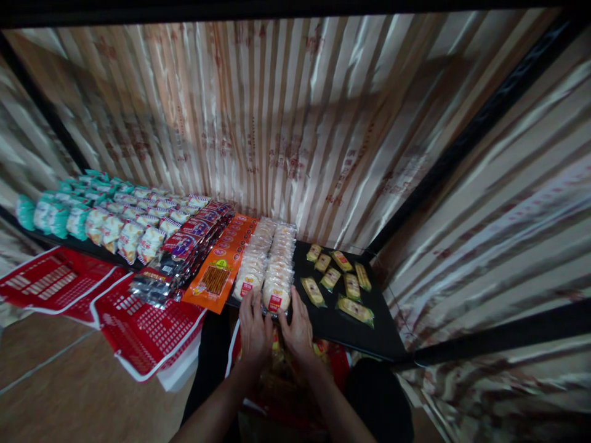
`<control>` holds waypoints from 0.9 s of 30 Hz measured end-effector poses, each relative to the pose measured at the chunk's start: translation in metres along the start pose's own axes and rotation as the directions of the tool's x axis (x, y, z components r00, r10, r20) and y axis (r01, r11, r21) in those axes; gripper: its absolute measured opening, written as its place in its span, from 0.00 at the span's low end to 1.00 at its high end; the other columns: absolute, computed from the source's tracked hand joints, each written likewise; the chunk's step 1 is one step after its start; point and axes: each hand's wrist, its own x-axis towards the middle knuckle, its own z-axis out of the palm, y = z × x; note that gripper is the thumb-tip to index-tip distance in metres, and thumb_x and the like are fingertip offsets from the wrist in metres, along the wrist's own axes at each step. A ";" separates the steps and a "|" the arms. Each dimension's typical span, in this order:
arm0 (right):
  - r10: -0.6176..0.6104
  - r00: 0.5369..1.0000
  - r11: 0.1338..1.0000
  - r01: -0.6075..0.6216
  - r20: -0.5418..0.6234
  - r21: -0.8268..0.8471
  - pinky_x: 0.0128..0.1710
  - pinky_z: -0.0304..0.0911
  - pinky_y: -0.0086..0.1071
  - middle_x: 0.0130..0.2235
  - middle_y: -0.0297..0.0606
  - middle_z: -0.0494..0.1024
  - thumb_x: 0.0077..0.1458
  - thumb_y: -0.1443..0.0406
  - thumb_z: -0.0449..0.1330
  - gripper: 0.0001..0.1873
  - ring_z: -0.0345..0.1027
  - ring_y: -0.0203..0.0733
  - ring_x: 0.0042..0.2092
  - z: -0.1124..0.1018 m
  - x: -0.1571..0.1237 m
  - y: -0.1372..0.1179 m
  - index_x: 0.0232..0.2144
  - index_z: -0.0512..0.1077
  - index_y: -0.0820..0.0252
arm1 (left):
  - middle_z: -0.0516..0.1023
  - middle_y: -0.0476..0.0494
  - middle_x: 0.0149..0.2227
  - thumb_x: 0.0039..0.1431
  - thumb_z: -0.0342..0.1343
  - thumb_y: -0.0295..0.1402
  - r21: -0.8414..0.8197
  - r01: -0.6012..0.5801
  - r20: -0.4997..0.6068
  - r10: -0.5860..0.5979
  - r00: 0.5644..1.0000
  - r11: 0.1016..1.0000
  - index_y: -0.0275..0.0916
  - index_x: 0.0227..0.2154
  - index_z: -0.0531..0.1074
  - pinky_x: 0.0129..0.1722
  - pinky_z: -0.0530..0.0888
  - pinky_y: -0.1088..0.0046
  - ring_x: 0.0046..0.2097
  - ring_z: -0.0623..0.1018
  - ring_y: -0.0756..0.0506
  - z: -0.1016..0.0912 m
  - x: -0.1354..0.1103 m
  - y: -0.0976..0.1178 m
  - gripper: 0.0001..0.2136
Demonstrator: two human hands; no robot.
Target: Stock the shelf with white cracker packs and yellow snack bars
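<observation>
Two rows of clear-wrapped round rice crackers, the left row (258, 252) and the right row (279, 258), stand side by side on the black shelf, with red labels on the front packets. My left hand (255, 332) touches the front end of the left row, fingers stretched forward and nothing visible inside the palm. Against the front right side of the right row rests my right hand (298, 332), its fingers extended and thumb apart. The front packet (276, 294) of that row lies between the two hands. Their undersides are hidden.
Several yellow-wrapped snacks (330, 278) lie on the black shelf (373, 338) at right. Leftward are an orange pouch (226, 261), dark red packets (194, 243), white packets (132, 237) and teal packets (55, 215). Red baskets (148, 329) sit below; a black frame post (462, 135) rises at right.
</observation>
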 end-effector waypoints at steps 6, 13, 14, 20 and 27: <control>0.003 1.000 1.000 -0.003 -0.003 -0.023 0.55 0.57 0.47 0.59 0.49 0.62 0.58 0.57 0.48 0.32 0.56 0.49 0.59 0.000 0.002 -0.002 0.62 0.48 0.62 | 0.50 0.26 0.62 0.61 0.44 0.37 0.041 0.092 -0.077 -0.089 0.993 0.995 0.32 0.61 0.44 0.58 0.58 0.49 0.64 0.49 0.35 0.009 0.027 -0.018 0.28; 0.004 1.000 0.999 -0.004 0.013 -0.042 0.55 0.59 0.46 0.59 0.49 0.62 0.58 0.58 0.48 0.32 0.56 0.49 0.59 -0.001 0.002 -0.001 0.62 0.48 0.63 | 0.52 0.25 0.62 0.62 0.41 0.38 0.046 0.115 -0.057 -0.113 0.992 0.992 0.28 0.61 0.44 0.59 0.57 0.52 0.65 0.49 0.37 0.018 0.044 -0.031 0.28; 0.008 1.000 0.999 -0.007 0.011 -0.043 0.55 0.59 0.46 0.59 0.49 0.62 0.58 0.58 0.48 0.32 0.57 0.49 0.59 -0.001 0.002 -0.002 0.62 0.49 0.63 | 0.52 0.24 0.62 0.62 0.41 0.38 0.050 0.116 -0.064 -0.113 0.992 0.992 0.27 0.61 0.45 0.59 0.57 0.51 0.65 0.49 0.37 0.019 0.045 -0.032 0.28; -0.003 1.000 0.999 0.002 -0.025 -0.044 0.54 0.60 0.44 0.58 0.47 0.64 0.58 0.58 0.49 0.32 0.60 0.48 0.57 0.002 0.001 -0.002 0.61 0.50 0.63 | 0.52 0.24 0.62 0.62 0.39 0.38 0.055 0.084 -0.092 -0.079 0.993 0.995 0.28 0.61 0.44 0.59 0.57 0.51 0.65 0.49 0.36 0.030 0.049 -0.036 0.28; 0.010 1.000 0.999 -0.011 -0.022 -0.039 0.54 0.60 0.44 0.58 0.48 0.63 0.58 0.59 0.48 0.32 0.59 0.49 0.57 0.004 0.001 -0.003 0.62 0.49 0.63 | 0.52 0.24 0.62 0.63 0.39 0.37 0.096 0.088 -0.114 -0.077 0.991 0.991 0.28 0.61 0.47 0.56 0.60 0.53 0.64 0.52 0.35 0.034 0.047 -0.035 0.26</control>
